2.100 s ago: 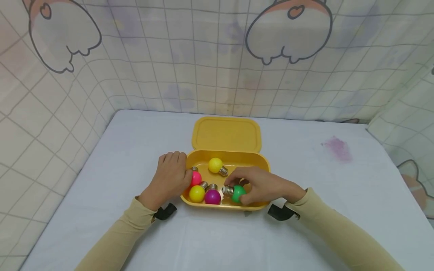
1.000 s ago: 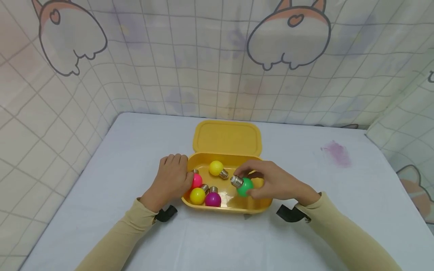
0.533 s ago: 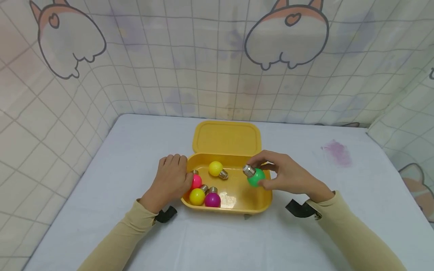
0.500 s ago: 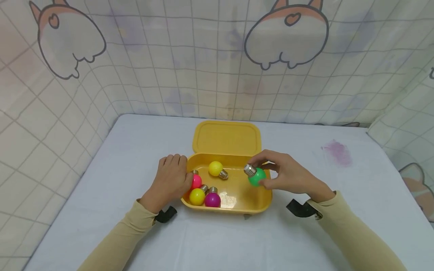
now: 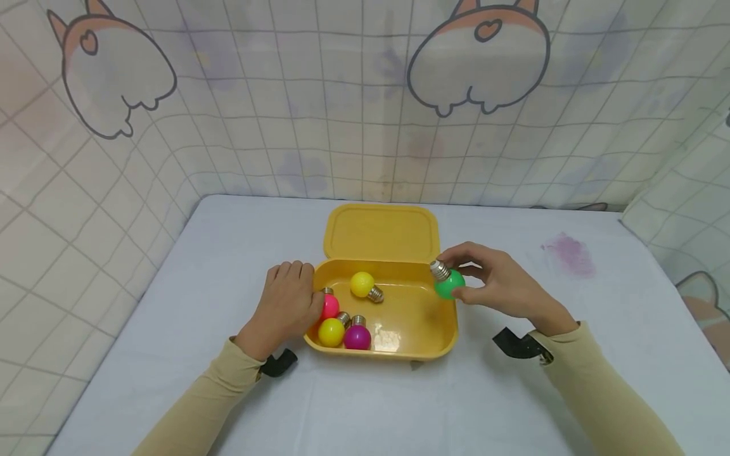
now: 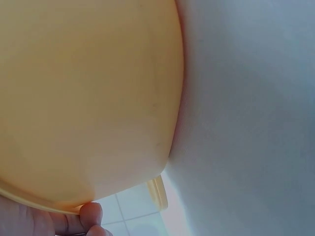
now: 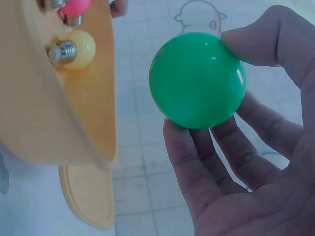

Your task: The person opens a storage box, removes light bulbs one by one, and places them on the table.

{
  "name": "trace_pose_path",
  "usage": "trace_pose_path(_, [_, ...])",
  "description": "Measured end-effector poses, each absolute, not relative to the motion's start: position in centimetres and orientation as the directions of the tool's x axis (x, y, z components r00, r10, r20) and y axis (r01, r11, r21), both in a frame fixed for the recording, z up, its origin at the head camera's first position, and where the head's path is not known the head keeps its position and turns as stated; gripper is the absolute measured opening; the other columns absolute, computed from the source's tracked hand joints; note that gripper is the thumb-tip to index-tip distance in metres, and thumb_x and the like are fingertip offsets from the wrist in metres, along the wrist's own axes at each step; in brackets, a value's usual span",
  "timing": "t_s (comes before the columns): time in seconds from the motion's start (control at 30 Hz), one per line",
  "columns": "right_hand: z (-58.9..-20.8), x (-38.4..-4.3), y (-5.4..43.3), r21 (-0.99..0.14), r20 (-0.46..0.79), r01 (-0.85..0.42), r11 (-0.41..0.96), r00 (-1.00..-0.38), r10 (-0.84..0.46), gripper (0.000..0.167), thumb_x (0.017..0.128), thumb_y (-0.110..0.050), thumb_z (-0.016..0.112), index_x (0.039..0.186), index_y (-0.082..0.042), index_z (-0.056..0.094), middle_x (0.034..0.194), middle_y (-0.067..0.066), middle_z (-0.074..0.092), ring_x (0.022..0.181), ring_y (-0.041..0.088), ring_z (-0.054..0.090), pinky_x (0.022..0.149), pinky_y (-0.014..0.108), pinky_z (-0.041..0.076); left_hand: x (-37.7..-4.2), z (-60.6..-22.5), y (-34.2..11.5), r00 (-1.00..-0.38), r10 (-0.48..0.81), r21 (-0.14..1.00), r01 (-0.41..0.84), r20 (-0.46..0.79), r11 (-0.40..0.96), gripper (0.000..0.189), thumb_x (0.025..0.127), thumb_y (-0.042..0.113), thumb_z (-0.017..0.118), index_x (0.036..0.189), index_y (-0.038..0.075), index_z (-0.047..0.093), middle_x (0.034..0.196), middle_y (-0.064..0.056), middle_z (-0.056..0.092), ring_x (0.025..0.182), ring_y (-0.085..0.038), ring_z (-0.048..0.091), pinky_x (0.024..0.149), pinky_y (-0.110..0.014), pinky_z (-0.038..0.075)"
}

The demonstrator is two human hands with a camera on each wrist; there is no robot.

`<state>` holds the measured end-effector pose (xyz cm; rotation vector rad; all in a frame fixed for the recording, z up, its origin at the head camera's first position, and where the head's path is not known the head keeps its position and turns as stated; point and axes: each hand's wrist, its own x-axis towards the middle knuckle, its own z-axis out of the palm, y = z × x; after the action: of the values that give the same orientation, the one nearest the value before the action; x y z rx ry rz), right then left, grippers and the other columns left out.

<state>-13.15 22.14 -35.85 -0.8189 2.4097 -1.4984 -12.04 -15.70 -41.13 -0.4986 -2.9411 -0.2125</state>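
The green bulb [image 5: 450, 285] is up in the air at the right end of the yellow box [image 5: 410, 313], its metal screw base tilted up and toward the box's far side. The right hand [image 5: 504, 282] pinches it by the round globe, thumb on one side and fingers on the other (from the wrist, the globe hides the base altogether).

Inside the box, a yellow bulb [image 5: 362, 284] lies by itself toward the back. Crowded into the near left corner are a pink bulb [image 5: 329, 308], partly covered by the left thumb, a second yellow bulb [image 5: 331, 332] and a purple bulb [image 5: 357, 337]. The left hand [image 5: 287, 301] is clamped on the box's left rim, fingers curled over it.

A yellow lid [image 5: 382, 232] lies along the box's far edge. All this is on a white cloth [image 5: 393, 405] with a pinkish stain [image 5: 570, 254] off to the right; behind hangs a grid-patterned curtain [image 5: 342, 120].
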Motion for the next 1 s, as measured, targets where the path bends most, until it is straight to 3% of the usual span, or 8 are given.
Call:
trace_pose_path(0.33, [-37.3,-14.3,23.7,-0.885,0.127,-0.320,0.337,-0.864,-0.487,0.040,0.088,0.001,0.073,0.126,-0.008,0.063,0.122,0.006,0.067,0.111,0.011,0.064,0.103,0.015,0.051,-12.2,-41.3,-15.7,-0.935,0.319,0.126,0.339,0.158,0.932,0.019,0.093,0.023,0.052,0.094,0.005,0.048,0.082,-0.008,0.044,0.086,-0.028,0.043,0.090,-0.046,0.037])
trace_pose_path(1.0, [-39.9,-15.4,26.0,-0.899,0.010,-0.173,0.402,-0.927,-0.375,0.044,0.090,-0.007,0.075,0.132,-0.009,0.060,0.125,0.003,0.065,0.112,0.007,0.066,0.097,0.014,0.053,-12.2,-41.3,-15.8,-0.941,0.313,0.144,0.330,0.129,0.933,0.018,0.092,0.022,0.051,0.095,0.005,0.048,0.082,-0.008,0.044,0.086,-0.027,0.044,0.091,-0.046,0.037])
